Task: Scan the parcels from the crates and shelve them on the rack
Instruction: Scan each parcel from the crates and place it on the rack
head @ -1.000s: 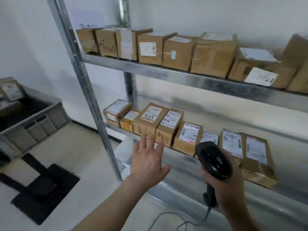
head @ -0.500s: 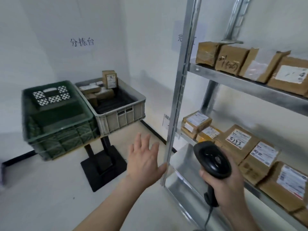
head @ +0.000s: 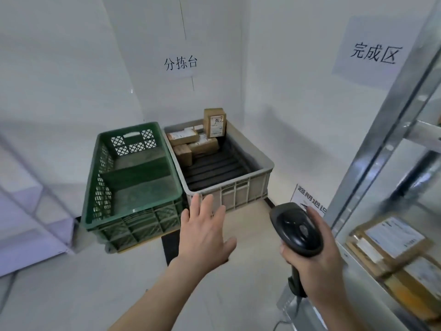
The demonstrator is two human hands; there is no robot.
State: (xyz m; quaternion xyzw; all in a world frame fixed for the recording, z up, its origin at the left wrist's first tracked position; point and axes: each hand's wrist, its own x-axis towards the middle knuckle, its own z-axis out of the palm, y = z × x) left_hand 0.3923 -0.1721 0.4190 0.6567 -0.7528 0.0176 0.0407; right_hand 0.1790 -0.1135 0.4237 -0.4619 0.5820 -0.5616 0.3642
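Parcels (head: pixel 194 145) sit piled at the far end of the grey crate (head: pixel 260 161), one standing upright against its back wall; the green crate (head: pixel 95 199) beside it looks empty. I judge I'm between parcels, heading in for the next pick. My left hand (head: pixel 205 237) hangs in front of the crates with its fingers (head: pixel 196 205) spread and holding nothing. My right hand (head: pixel 317 254) is wrapped around the scanner (head: pixel 296 230). The rack (head: pixel 381 144) with shelved boxes is on my right. Next I need to reach over the grey rim to the far pile.
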